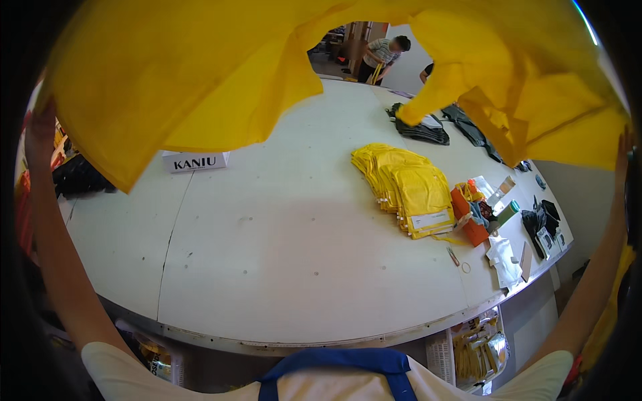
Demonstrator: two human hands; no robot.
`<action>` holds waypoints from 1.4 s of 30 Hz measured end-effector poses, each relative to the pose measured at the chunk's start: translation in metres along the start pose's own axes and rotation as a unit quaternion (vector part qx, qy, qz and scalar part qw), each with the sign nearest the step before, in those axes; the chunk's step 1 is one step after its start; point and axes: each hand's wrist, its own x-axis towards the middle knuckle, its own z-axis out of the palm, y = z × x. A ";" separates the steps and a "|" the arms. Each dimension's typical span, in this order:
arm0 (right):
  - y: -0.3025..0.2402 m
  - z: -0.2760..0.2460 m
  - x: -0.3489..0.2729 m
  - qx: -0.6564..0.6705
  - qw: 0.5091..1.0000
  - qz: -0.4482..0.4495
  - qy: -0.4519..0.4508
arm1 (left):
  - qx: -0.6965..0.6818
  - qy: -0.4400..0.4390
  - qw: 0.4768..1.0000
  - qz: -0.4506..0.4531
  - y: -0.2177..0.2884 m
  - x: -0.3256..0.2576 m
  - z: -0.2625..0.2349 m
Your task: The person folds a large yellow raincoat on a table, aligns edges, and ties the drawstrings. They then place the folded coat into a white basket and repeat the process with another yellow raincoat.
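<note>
Hands (pixel 40 130) (raised) gripping yellow cloth (pixel 221 60)

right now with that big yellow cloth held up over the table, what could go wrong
1. The yellow cloth hangs low at its far right end, near the dark garments on the table; it might drag them.
2. It blocks much of the view ahead, so the person at the far end is only partly seen.
3. The left hand and right hand grip only its outer edges, so the middle may sag toward the folded yellow stack.
</note>
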 end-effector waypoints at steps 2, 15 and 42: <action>0.075 -0.017 -0.058 -0.112 0.978 0.029 0.174 | 0.027 0.054 0.996 -0.061 -0.011 -0.033 -0.046; 0.296 0.195 -0.457 -0.683 0.575 0.447 0.043 | 0.329 0.257 0.764 -0.493 -0.151 -0.321 -0.303; 0.342 0.316 -0.373 -0.358 0.867 0.258 -0.231 | 0.265 -0.221 0.683 -0.644 -0.356 -0.725 0.435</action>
